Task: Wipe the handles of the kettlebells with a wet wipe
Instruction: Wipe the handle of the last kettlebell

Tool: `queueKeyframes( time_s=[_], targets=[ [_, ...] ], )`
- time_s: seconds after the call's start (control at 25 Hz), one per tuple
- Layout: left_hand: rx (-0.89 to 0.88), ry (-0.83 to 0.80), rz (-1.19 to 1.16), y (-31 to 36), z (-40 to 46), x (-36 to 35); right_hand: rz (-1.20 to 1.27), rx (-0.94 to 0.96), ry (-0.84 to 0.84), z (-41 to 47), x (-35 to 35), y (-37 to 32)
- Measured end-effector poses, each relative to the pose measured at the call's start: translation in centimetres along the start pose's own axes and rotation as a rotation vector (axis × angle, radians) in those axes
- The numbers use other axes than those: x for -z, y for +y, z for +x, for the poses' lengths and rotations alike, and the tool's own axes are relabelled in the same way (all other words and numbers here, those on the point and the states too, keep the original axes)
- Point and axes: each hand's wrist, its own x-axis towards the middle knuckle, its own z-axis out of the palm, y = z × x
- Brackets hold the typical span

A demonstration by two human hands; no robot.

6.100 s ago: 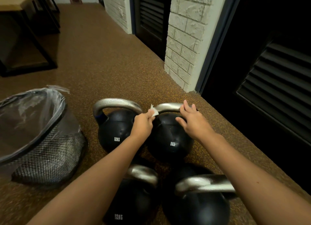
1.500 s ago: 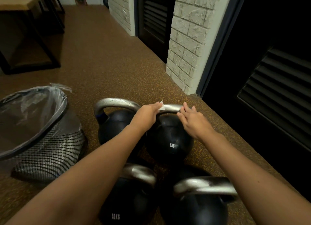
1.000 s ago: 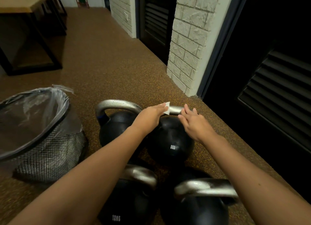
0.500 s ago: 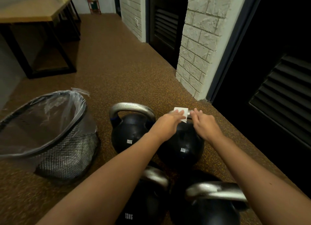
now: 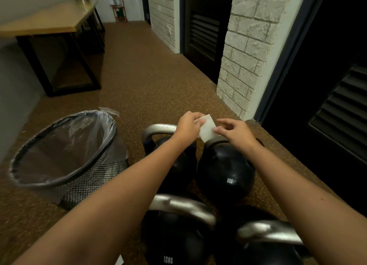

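A brown speckled floor (image 5: 139, 82) ran away from the viewer, open and bare through the middle and far part. Its right edge was closed by dark slatted doors (image 5: 341, 114) and a pale brick pillar (image 5: 244, 52); at the far left stood a wooden table (image 5: 49, 20) on black legs. Nearer on the left, a mesh waste bin (image 5: 65, 161) with a clear liner sat tilted, just beside the weights. Four black kettlebells stood bunched at the bottom centre, touching or nearly so: a far left kettlebell (image 5: 158, 133) mostly behind the left forearm, a far right kettlebell (image 5: 226, 171), and two near ones cut off by the lower edge. Bare floor ringed the group ahead and to its right, up to the doors. Above the far right kettlebell's grey handle (image 5: 213, 140), both hands held up a small white wet wipe (image 5: 207, 130). The left hand (image 5: 187, 127) pinched its upper left edge between thumb and fingers; the right hand (image 5: 236, 132) nipped its right edge with fingertips, other fingers loosely spread.
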Motion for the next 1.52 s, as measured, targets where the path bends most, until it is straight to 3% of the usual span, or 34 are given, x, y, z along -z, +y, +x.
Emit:
queueKeyframes(
  time_s=[0.12,0.28,0.44,0.68,0.88,1.2,1.36,1.52],
  targets=[
    [0.034,0.103,-0.024,-1.1,0.3,0.7,0.087,-0.018,0.018,0.9,-1.9,-0.6],
    [-0.067,0.251,0.326,-3.0,0.1,1.7,0.001,-0.046,0.103,2.2,-3.6,-0.4],
    [-0.111,0.159,0.604,-6.7,-0.5,3.7,-0.134,0.025,0.187,1.7,-5.1,-0.2],
    [-0.173,0.121,0.499,-8.7,0.4,4.9,-0.257,0.160,0.133,1.6,-9.2,0.5],
    [-0.189,0.142,0.459,-9.3,0.8,4.8,-0.157,0.017,0.139,2.6,-10.1,1.4],
    [-0.154,0.156,0.457,-9.4,1.0,4.6,-0.082,-0.045,0.212,2.6,-10.4,1.8],
    [-0.151,0.154,0.464,-9.2,0.8,4.5,-0.143,0.037,0.252,2.0,-10.9,1.8],
    [-0.148,0.155,0.479,-9.0,0.8,4.6,-0.124,-0.045,0.226,2.5,-10.6,1.4]
  ],
)
